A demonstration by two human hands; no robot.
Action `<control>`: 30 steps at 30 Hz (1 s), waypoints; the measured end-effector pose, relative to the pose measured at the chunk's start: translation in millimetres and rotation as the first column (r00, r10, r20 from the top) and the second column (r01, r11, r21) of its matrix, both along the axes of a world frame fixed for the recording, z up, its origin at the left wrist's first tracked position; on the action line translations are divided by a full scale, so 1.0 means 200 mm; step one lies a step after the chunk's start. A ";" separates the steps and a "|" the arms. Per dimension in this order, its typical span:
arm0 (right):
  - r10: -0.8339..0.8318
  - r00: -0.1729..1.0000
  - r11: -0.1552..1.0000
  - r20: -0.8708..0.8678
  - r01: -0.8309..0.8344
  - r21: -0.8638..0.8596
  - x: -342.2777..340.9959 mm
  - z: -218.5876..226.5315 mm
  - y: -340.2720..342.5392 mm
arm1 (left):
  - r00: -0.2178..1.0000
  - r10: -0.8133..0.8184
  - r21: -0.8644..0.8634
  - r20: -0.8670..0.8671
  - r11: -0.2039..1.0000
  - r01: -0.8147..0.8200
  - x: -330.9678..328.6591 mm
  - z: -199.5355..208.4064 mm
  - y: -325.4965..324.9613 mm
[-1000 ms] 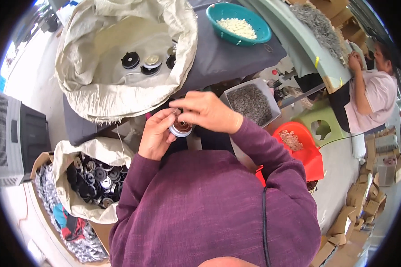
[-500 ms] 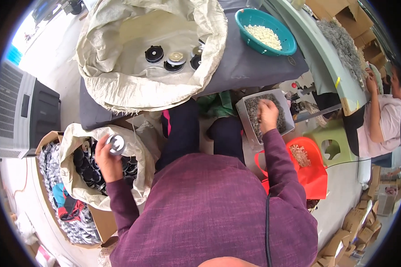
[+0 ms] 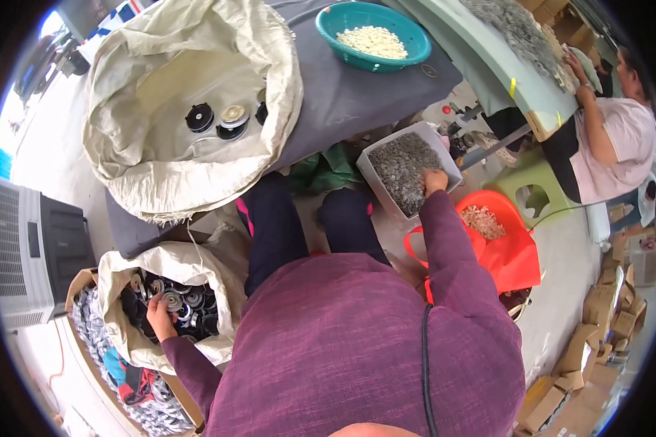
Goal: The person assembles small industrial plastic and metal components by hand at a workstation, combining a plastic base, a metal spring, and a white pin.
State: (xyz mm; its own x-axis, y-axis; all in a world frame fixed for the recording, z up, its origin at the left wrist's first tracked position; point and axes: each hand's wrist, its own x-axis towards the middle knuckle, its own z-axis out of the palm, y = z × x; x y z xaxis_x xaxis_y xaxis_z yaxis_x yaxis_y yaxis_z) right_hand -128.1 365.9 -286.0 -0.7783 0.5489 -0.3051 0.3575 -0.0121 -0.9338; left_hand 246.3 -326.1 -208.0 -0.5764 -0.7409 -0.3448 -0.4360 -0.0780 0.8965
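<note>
A grey disc [image 3: 171,300] lies at the mouth of the low sack [image 3: 130,348], over other discs [image 3: 200,309]; the left hand [image 3: 160,315] is part-curled at its edge, though whether it grips the disc I cannot tell; the right hand [image 3: 435,180], fingers bunched, touches grey bits [image 3: 403,166] in a box [image 3: 377,185], any hold hidden; beyond, the table [image 3: 350,102] carries a big sack [image 3: 120,156] and a teal bowl [image 3: 419,52] of white bits [image 3: 372,42].

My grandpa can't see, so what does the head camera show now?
A person has their left hand in a sack of round parts, their right hand in a pale box of small gray pieces. Beyond, a teal basket holds white bits.
</note>
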 end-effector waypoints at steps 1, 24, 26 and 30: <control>0.028 0.999 1.000 0.025 -0.028 -0.014 0.01 0.00 0.04 | 0.983 -0.027 -0.294 0.184 0.952 0.081 -0.02 -0.01 0.01; 0.548 0.764 0.805 -0.340 -0.592 -0.034 0.54 0.81 -0.76 | 0.798 -0.573 -0.933 0.186 0.151 0.326 -1.91 0.64 0.60; 0.565 0.753 0.795 -0.338 -0.607 -0.023 0.57 0.85 -0.76 | 0.813 -0.582 -0.866 -0.012 0.413 0.283 -1.91 0.65 0.56; 0.641 0.683 0.742 -0.352 -0.668 0.056 0.58 0.93 -0.82 | 0.818 -0.454 -0.413 -0.355 0.861 0.298 -1.79 0.79 0.55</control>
